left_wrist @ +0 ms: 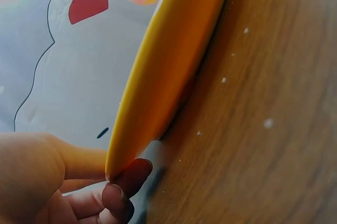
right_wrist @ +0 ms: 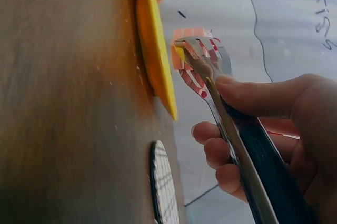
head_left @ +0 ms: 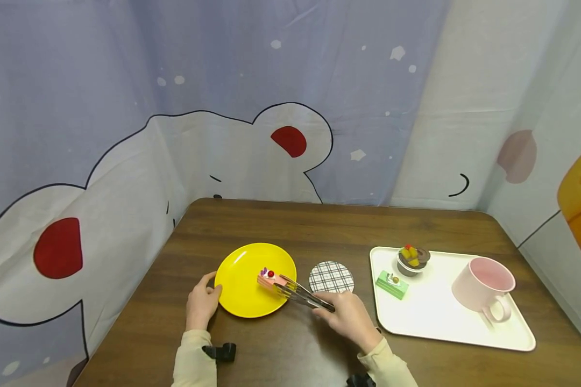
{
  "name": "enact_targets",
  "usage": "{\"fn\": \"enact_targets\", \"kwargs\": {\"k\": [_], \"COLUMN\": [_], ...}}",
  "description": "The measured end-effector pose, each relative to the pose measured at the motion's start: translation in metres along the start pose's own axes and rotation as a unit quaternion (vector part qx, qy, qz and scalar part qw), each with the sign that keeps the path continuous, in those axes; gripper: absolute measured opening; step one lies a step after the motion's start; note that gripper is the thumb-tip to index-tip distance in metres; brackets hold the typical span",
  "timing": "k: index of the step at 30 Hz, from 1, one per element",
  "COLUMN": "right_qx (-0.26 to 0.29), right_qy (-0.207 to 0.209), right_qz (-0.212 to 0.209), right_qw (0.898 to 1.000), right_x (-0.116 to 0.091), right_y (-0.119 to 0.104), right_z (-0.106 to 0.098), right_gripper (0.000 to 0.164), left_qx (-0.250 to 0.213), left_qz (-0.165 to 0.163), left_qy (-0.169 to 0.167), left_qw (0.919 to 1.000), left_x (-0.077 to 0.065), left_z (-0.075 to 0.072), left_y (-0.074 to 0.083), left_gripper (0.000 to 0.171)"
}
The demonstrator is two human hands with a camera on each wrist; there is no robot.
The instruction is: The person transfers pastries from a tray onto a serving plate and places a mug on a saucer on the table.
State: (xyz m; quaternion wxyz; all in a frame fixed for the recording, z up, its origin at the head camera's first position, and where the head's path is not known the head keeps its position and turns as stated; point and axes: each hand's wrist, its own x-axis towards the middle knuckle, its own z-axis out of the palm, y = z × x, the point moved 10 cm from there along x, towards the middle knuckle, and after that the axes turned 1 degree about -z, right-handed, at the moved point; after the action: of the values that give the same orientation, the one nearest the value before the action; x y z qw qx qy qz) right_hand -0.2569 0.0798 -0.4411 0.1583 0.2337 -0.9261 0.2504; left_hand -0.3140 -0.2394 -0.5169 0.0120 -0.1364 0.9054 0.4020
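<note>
My left hand (head_left: 202, 303) pinches the left rim of a round yellow plate (head_left: 239, 274), thumb on one side of the rim and fingers under it in the left wrist view. In my right hand (head_left: 349, 316) is a pair of metal tongs (right_wrist: 227, 124) with dark grips. Between the tongs' slotted ends sits a small pink layered cake (head_left: 265, 282), topped with white, a red berry and purple bits. The right wrist view shows this cake raised above the plate's surface, over the plate's right half in the head view.
A checked round coaster (head_left: 331, 276) lies right of the plate. Farther right, a white tray (head_left: 431, 317) bears a green cake (head_left: 392, 285), a fruit-topped chocolate cupcake (head_left: 411, 263) and a pink mug (head_left: 479, 285). A printed curtain (head_left: 271, 64) hangs behind the wooden table (head_left: 271, 215).
</note>
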Motion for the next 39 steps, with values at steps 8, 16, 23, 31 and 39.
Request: {"fn": "enact_targets", "kwargs": {"k": [8, 16, 23, 31, 39], "right_qx": [0.001, -0.010, -0.017, -0.010, -0.004], "right_qy": [-0.016, -0.014, -0.018, -0.036, -0.031], "right_qz": [-0.014, -0.021, -0.019, -0.001, 0.022], "right_qw": [1.000, 1.000, 1.000, 0.999, 0.999], "right_x": [0.004, 0.007, 0.009, 0.006, 0.002], "right_y": [-0.011, -0.017, -0.019, -0.017, -0.014], "right_z": [0.015, 0.019, 0.020, 0.022, 0.017], "right_gripper": [0.025, 0.026, 0.026, 0.032, 0.036], "left_qx": [0.000, 0.000, 0.000, -0.003, -0.002], "left_qz": [-0.004, -0.002, 0.000, -0.002, -0.004], "left_qy": [0.000, 0.004, 0.008, 0.004, 0.006], "left_qw": [1.0000, 1.0000, 1.0000, 1.0000, 1.0000], "left_x": [0.000, -0.001, 0.000, 0.001, 0.001], "left_z": [0.000, -0.001, -0.001, 0.000, 0.000], "left_y": [0.000, 0.000, 0.001, -0.001, -0.002], "left_gripper": [0.048, 0.048, 0.047, 0.047, 0.047]}}
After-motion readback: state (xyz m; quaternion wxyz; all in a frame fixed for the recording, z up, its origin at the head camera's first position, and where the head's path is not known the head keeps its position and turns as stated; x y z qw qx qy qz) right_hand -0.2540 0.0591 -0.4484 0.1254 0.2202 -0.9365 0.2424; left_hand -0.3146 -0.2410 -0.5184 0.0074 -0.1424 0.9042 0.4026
